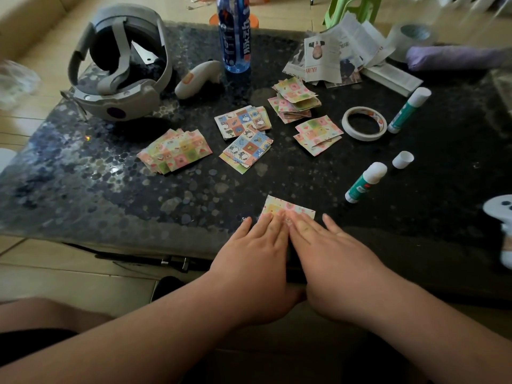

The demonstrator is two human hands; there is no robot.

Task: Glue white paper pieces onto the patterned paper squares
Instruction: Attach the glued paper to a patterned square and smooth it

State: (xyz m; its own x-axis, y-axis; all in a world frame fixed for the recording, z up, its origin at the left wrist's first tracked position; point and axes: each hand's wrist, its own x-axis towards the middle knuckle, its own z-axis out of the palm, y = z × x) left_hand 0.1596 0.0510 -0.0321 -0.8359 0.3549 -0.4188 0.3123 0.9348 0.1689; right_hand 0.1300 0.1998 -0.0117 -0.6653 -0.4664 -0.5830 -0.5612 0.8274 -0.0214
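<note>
Patterned square is pinned under your flat left hand and right hand, glue stick lying nearer the right.

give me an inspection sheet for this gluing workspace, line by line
surface: dark speckled table, glossy.
job's things: one patterned square flat near the front edge; several piles of patterned squares mid-table; nearer glue stick with a loose white cap beside it; farther glue stick; loose white pieces not seen.
clutter: headset, controller, blue bottle, tape ring, printed papers.
grippers: left hand and right hand side by side, fingers straight, pressing the square.
cables: dark cord-like line below the table's near edge; cannot tell what.
surroundings: tiled floor, green plastic stool behind the table.
</note>
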